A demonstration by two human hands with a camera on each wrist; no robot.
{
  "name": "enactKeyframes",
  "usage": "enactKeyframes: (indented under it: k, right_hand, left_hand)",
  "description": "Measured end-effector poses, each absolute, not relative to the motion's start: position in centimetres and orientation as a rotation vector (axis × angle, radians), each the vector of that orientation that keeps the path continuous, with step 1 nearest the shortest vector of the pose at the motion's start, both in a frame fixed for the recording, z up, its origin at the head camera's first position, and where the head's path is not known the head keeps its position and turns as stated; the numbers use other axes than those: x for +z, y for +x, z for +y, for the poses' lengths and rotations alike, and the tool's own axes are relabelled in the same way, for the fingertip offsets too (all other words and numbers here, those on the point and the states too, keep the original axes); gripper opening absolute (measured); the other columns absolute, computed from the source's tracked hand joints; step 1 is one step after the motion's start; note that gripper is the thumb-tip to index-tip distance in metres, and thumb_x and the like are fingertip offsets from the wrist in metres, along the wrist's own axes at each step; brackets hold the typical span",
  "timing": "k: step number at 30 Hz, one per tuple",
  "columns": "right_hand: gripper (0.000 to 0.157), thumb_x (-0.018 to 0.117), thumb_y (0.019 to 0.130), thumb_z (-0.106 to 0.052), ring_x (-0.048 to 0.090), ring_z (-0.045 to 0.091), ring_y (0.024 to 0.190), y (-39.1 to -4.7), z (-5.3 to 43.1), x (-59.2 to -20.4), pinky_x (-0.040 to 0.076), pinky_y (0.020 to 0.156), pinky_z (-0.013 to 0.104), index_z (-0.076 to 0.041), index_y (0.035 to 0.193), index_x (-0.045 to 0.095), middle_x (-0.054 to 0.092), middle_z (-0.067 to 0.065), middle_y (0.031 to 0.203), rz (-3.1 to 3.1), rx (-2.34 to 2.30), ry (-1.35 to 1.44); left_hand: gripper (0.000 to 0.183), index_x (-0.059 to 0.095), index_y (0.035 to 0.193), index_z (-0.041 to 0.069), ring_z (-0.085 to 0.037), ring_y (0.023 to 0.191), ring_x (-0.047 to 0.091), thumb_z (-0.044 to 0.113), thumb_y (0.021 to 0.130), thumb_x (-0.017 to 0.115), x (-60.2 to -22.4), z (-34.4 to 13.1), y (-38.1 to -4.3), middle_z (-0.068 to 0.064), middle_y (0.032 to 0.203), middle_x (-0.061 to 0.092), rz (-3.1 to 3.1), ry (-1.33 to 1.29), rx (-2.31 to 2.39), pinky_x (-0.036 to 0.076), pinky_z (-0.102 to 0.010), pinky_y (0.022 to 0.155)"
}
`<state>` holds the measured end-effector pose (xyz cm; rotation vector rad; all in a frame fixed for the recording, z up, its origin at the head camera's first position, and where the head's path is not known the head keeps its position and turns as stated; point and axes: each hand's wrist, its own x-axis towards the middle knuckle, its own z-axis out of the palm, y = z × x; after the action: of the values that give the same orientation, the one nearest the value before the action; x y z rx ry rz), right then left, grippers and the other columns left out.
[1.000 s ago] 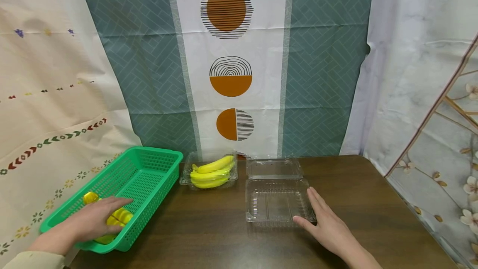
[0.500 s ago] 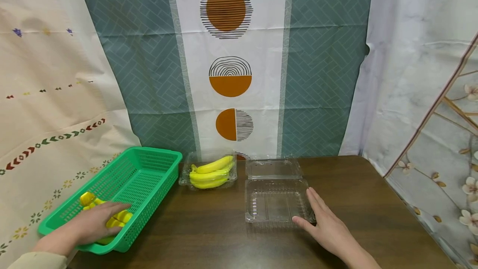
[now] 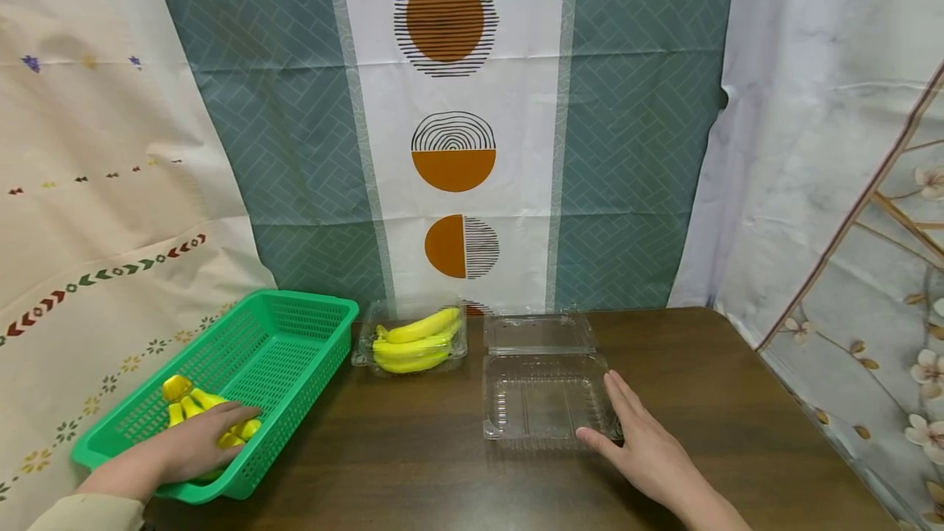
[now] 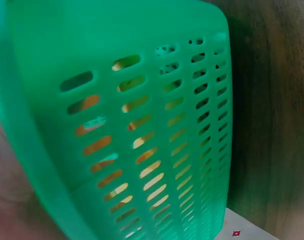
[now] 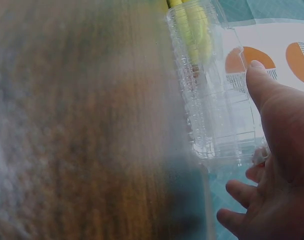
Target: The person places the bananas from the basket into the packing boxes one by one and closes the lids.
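In the head view my left hand reaches into the green basket at the left, fingers and thumb around a yellow bunch of bananas. The brownish stem end points away from the hand; the rest of the bunch is partly covered. The left wrist view shows mostly the slotted basket wall, with yellow behind the slots. My right hand is at the near right corner of a clear plastic clamshell container, its fingers extended along the side. The lid lies folded back behind.
A closed clear clamshell holding yellow bananas stands at the back, between the basket and the unfolded container. Patterned cloths hang behind and on both sides of the brown wooden table.
My left hand has shifted slightly right and down inside the basket, and more of the bunch of bananas shows beside it. My right hand stays in place.
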<state>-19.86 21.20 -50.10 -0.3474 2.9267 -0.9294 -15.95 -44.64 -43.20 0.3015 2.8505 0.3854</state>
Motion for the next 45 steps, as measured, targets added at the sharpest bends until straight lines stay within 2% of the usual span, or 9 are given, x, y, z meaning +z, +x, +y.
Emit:
enactKeyframes:
  k: [6,15,17,21,24,27,37,41,45]
  right_hand:
    - [0.116,0.061,0.099,-0.08,0.032,0.052,0.159,-19.9,21.1,-50.1,0.04,0.109,0.079,-0.014,0.179,0.009,0.008,0.016,0.185,2.915,-0.934,-0.339]
    - [0.115,0.061,0.099,-0.079,0.031,0.053,0.159,-19.9,21.1,-50.0,0.038,0.112,0.079,-0.014,0.179,0.01,0.008,0.016,0.184,2.918,-0.939,-0.345]
    - [0.115,0.061,0.1,-0.079,0.03,0.053,0.16,-19.9,21.2,-50.0,0.037,0.112,0.079,-0.014,0.179,0.01,0.008,0.016,0.185,2.918,-0.942,-0.347]
    - [0.116,0.061,0.099,-0.08,0.029,0.053,0.16,-19.9,21.2,-49.9,0.037,0.113,0.079,-0.014,0.179,0.009,0.007,0.016,0.185,2.909,-0.944,-0.347]
    - [0.116,0.06,0.099,-0.081,0.028,0.052,0.161,-20.0,21.2,-50.0,0.037,0.113,0.079,-0.014,0.179,0.009,0.007,0.016,0.185,2.907,-0.942,-0.345]
    - [0.117,0.06,0.099,-0.081,0.028,0.052,0.161,-20.0,21.2,-50.0,0.036,0.114,0.079,-0.013,0.179,0.009,0.008,0.016,0.184,2.914,-0.942,-0.347]
    - [0.114,0.061,0.1,-0.079,0.029,0.052,0.161,-19.8,21.1,-49.9,0.036,0.114,0.078,-0.009,0.178,0.014,0.012,0.018,0.184,2.954,-0.944,-0.373]
    - [0.114,0.061,0.1,-0.078,0.029,0.052,0.16,-19.8,21.1,-49.9,0.036,0.114,0.079,-0.01,0.178,0.013,0.011,0.017,0.184,2.951,-0.944,-0.37]
    - [0.114,0.061,0.1,-0.078,0.029,0.052,0.16,-19.8,21.1,-49.9,0.036,0.114,0.079,-0.01,0.178,0.013,0.011,0.017,0.184,2.949,-0.94,-0.366]
  left_hand:
    - [0.038,0.07,0.137,-0.002,-0.066,0.13,0.055,0.013,0.103,0.076,-43.8,-44.2,-16.5,-0.045,0.147,0.051,2.94,0.413,0.346,0.05,-0.074,0.1]
    - [0.011,0.073,0.113,0.012,-0.066,0.128,0.056,0.012,0.102,0.076,-44.1,-44.3,-17.4,-0.045,0.146,0.052,2.999,0.422,0.344,0.053,-0.072,0.098]
    - [0.02,0.072,0.115,0.01,-0.063,0.125,0.06,0.013,0.098,0.082,-44.3,-44.5,-17.6,-0.042,0.143,0.057,3.064,0.42,0.308,0.055,-0.07,0.095]
    - [0.056,0.061,0.131,-0.002,-0.058,0.115,0.065,0.02,0.09,0.092,-44.6,-44.9,-17.5,-0.036,0.134,0.061,3.172,0.345,0.278,0.058,-0.067,0.086]
    - [0.081,0.05,0.144,-0.009,-0.06,0.114,0.064,0.028,0.088,0.094,-44.5,-45.1,-17.3,-0.042,0.135,0.058,3.209,0.234,0.261,0.058,-0.067,0.08]
    - [0.096,0.043,0.151,-0.013,-0.064,0.117,0.061,0.035,0.087,0.095,-44.4,-45.2,-17.0,-0.046,0.139,0.053,3.226,0.147,0.202,0.057,-0.07,0.078]
    - [0.108,0.03,0.156,-0.023,-0.071,0.123,0.052,0.052,0.098,0.082,-44.2,-45.2,-16.7,-0.053,0.143,0.045,3.149,-0.057,0.146,0.052,-0.074,0.087]
    - [0.118,0.025,0.157,-0.024,-0.073,0.118,0.054,0.065,0.098,0.075,-44.1,-45.3,-16.7,-0.055,0.143,0.042,3.038,-0.157,0.184,0.052,-0.073,0.084]
    - [0.122,0.019,0.159,-0.023,-0.072,0.113,0.057,0.069,0.099,0.071,-44.0,-45.3,-16.7,-0.056,0.142,0.04,2.951,-0.197,0.231,0.053,-0.071,0.08]
